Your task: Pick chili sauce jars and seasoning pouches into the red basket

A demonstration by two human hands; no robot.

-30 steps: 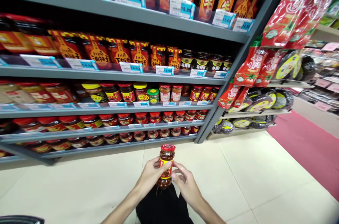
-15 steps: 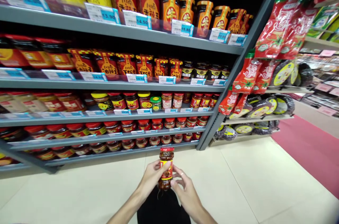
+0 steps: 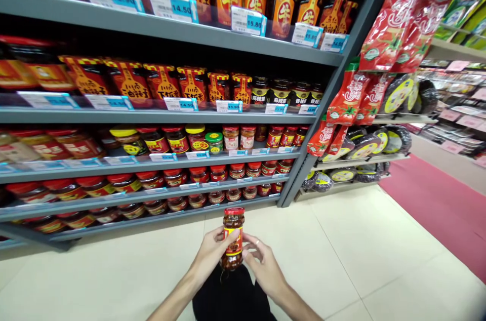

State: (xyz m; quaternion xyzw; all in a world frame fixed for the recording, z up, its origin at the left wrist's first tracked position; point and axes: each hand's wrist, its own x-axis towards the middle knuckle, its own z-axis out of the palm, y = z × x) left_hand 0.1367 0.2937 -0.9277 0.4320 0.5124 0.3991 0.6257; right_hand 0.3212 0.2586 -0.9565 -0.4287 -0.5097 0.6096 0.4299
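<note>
I hold a small glass jar of dark red chili sauce (image 3: pixel 233 236) with a red lid and a red-yellow label upright in front of me, low in the view. My left hand (image 3: pixel 211 252) wraps its left side with the thumb on the label. My right hand (image 3: pixel 261 264) grips its right side with curled fingers. Both hands are closed on the jar. Behind it stands a grey shelf unit (image 3: pixel 159 117) full of similar jars.
The shelves hold several rows of red-lidded sauce jars with blue-white price tags (image 3: pixel 247 22). To the right an end rack (image 3: pixel 364 123) carries red pouches and dark round packs. The floor is cream tile (image 3: pixel 341 255), with a red carpet strip (image 3: pixel 440 209) at right.
The jar and both hands stay together with nearly the same grip. The view has shifted slightly, first tilting up, then drifting back down and to the left.
</note>
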